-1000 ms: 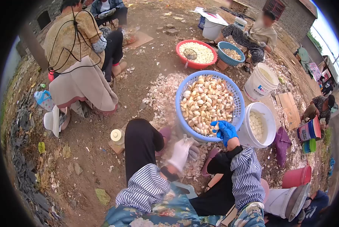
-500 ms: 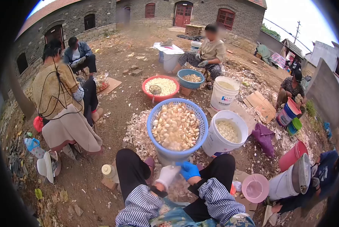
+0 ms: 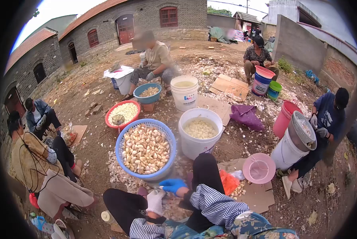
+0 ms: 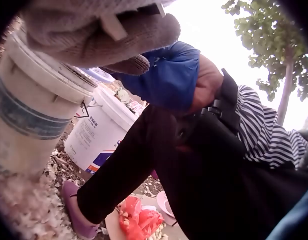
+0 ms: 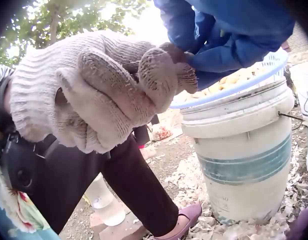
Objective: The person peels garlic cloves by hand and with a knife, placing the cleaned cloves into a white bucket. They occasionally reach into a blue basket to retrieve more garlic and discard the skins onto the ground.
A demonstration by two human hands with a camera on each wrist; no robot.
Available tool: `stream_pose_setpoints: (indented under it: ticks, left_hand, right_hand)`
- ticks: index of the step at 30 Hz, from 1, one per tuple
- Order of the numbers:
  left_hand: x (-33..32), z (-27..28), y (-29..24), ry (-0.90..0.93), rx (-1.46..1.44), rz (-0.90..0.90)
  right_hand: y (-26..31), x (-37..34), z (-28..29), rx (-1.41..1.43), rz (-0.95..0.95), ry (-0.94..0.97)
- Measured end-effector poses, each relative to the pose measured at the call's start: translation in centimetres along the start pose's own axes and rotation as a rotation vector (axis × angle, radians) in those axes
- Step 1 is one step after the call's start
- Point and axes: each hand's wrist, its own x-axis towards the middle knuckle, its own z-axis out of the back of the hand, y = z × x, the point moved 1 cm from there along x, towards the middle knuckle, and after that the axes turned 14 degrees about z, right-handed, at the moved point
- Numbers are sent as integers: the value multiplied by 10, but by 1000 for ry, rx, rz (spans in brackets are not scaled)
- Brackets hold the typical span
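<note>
In a white knit glove, my left hand (image 3: 155,202) curls round a small knife (image 4: 113,26), of which a pale flat strip shows between the fingers. My right hand (image 3: 173,186), in a blue glove, meets it above my lap with fingertips pinched together. The garlic clove in the right fingers is hidden by the gloves. Just beyond the hands, a blue basket (image 3: 173,139) heaped with unpeeled garlic cloves (image 3: 145,148) sits on a white bucket (image 5: 244,195) with a blue-green band. Right of it stands a white bucket (image 3: 192,146) holding peeled cloves in liquid.
Behind the basket are a red basin (image 3: 135,117) of peeled cloves and a blue basin (image 3: 157,97). Another white bucket (image 3: 184,99) stands farther back. A pink basin (image 3: 259,168) and orange bag (image 3: 227,182) lie right of my knee. Several people sit around; garlic skins litter the ground.
My right hand has come back from the basket with a clove and joined the left hand over my lap. The head view has turned right and up, shifting the scene left.
</note>
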Motion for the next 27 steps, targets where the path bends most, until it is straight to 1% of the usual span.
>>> stream_pose_setpoints:
  ticks: [1,2,5,6,9,10,13,14,17,20,23,24,26,27]
  left_hand:
    - [-3,-1,-4,-7,3,17]
    - [-8,-1,-10,0,10,55]
    - [3,10,-3,21,139,38]
    - [0,8,-6,16,177,4]
    - [4,9,-1,-14,234,-35]
    - [4,9,-1,-20,224,-22]
    - [4,8,-5,-50,260,-30]
    - [3,6,-7,-51,266,-31]
    - [-8,-5,-17,-118,169,-43]
    - [-9,2,-21,-149,-56,-157]
    - [-12,-4,-26,-199,-282,-380]
    - [-12,-6,-25,-192,-266,-430]
    - [-10,-11,-20,-173,-243,-458]
    - [-8,-13,-16,-162,-232,-472]
  right_hand:
    - [11,0,-1,8,-23,-11]
    - [24,-1,2,-39,-104,60]
    - [18,1,4,66,-116,120]
    - [14,2,4,42,-177,146]
    - [5,3,6,-17,-189,176]
    - [3,3,8,11,-187,181]
    - [-2,6,8,88,-190,158]
    - [-11,8,9,120,-178,145]
    - [-19,11,11,197,-163,46]
    - [-34,16,13,115,-291,-71]
    - [-39,10,4,355,-255,-93]
    - [-39,7,-2,349,-320,-88]
    - [-39,1,-17,333,-452,-72]
    - [-43,0,-21,263,-440,-14]
